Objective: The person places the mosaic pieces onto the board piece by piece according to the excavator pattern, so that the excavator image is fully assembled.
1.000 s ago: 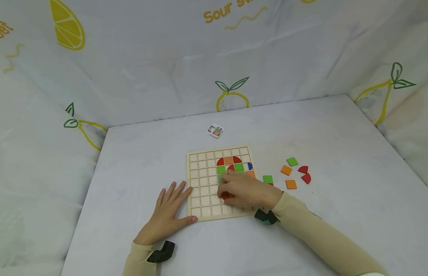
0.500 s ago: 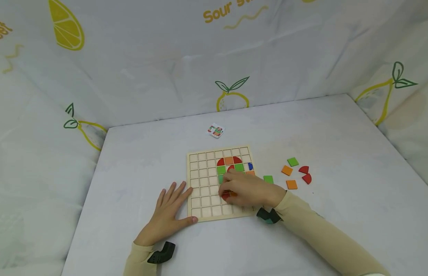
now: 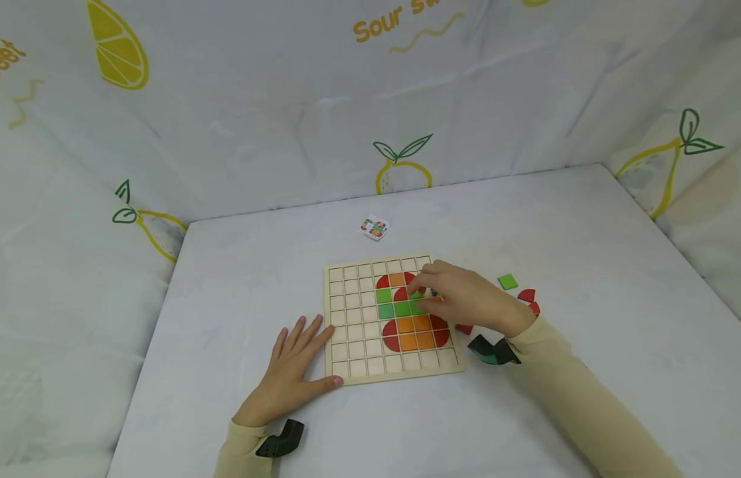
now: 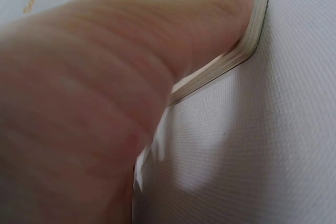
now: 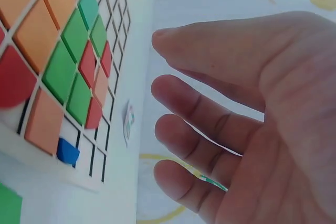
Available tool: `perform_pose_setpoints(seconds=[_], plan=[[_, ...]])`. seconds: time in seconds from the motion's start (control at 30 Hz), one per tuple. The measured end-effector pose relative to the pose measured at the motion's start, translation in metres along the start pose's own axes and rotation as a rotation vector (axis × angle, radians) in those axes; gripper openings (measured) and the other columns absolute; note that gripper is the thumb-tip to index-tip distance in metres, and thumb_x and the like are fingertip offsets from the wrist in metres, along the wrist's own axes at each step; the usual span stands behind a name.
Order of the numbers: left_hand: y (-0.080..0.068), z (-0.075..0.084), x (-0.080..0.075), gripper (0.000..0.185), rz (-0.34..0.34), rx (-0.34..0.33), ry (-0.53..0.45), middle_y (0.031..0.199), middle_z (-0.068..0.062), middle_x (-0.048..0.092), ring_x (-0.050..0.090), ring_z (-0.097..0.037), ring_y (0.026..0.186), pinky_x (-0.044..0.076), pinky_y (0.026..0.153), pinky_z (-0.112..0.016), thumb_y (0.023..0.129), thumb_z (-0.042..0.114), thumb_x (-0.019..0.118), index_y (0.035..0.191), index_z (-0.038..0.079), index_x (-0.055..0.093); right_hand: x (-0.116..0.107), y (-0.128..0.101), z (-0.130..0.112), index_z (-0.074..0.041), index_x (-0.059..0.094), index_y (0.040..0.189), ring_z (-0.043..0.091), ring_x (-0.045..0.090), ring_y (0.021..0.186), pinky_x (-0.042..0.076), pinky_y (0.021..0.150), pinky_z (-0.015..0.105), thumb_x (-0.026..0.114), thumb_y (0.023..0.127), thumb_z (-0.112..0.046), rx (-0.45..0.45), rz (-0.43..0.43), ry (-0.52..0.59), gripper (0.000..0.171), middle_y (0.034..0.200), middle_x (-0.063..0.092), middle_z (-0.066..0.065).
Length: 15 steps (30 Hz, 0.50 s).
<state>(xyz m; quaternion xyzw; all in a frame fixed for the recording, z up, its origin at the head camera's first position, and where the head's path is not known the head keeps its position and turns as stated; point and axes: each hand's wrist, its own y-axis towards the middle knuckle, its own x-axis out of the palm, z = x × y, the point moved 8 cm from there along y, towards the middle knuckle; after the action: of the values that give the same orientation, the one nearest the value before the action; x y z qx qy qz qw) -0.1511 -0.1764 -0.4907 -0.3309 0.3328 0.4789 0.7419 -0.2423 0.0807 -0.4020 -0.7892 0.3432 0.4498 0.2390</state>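
Note:
A wooden grid board (image 3: 355, 317) lies on the table with red, orange, green and blue tiles set in its right part. My left hand (image 3: 289, 378) rests flat at the board's lower left corner, fingers spread and thumb on the edge. In the left wrist view the thumb (image 4: 210, 24) lies across the board's rim. Over the board's right side hovers my right hand (image 3: 466, 295), with thumb and fingers apart and slightly bent. No tile shows between them in the right wrist view. A small blue piece (image 5: 68, 151) sits in a cell near the board's edge.
Right of the board lie a loose green square (image 3: 507, 281) and red quarter-round tiles (image 3: 526, 295); my right hand and arm hide others. A small printed card (image 3: 374, 227) lies beyond the board. A white cloth with lemon drawings (image 3: 257, 133) hangs around the table.
My right hand has lifted from the middle of the coloured tiles and moved right and away from me, uncovering the red, orange and green tiles there. My left hand has stayed put.

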Motion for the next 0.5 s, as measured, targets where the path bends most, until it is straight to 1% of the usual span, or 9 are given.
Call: perform_pose_setpoints(seconds=[0.1,0.2,0.4,0.5], plan=[[0.000,0.000,0.000,0.091,0.002,0.002,0.000,0.172,-0.002,0.017,0.001,-0.032,0.161,-0.006,0.126,-0.058,0.085,0.059,0.072,0.160,0.023,0.034,-0.005,-0.002,0.009,-0.014,0.072,0.119,0.021,0.058,0.098,0.055,0.081,0.032,0.073,0.094,-0.020,0.052,-0.010,0.031,0.026,0.113,0.068,0.001],[0.000,0.001,-0.001,0.091,0.003,0.003,-0.001,0.172,-0.002,0.017,0.001,-0.033,0.161,-0.006,0.126,-0.058,0.085,0.058,0.073,0.160,0.023,0.034,-0.010,-0.003,0.018,-0.013,0.072,0.121,0.022,0.058,0.098,0.055,0.081,0.033,0.072,0.094,-0.020,0.080,-0.007,0.041,0.028,0.114,0.068,0.003],[0.000,0.001,-0.001,0.091,0.005,0.006,-0.001,0.172,-0.002,0.017,0.001,-0.033,0.160,-0.006,0.126,-0.058,0.085,0.058,0.073,0.160,0.023,0.034,-0.019,-0.008,0.039,-0.011,0.070,0.122,0.020,0.059,0.102,0.057,0.088,0.038,0.070,0.096,-0.020,0.156,0.013,0.055,0.028,0.111,0.068,0.002],[0.000,0.001,-0.001,0.091,0.000,0.003,0.001,0.172,-0.002,0.016,0.000,-0.033,0.161,-0.006,0.126,-0.058,0.085,0.058,0.072,0.160,0.023,0.034,-0.024,-0.010,0.049,-0.009,0.070,0.122,0.020,0.060,0.100,0.057,0.085,0.037,0.070,0.096,-0.018,0.172,0.025,0.061,0.028,0.107,0.068,0.002]])
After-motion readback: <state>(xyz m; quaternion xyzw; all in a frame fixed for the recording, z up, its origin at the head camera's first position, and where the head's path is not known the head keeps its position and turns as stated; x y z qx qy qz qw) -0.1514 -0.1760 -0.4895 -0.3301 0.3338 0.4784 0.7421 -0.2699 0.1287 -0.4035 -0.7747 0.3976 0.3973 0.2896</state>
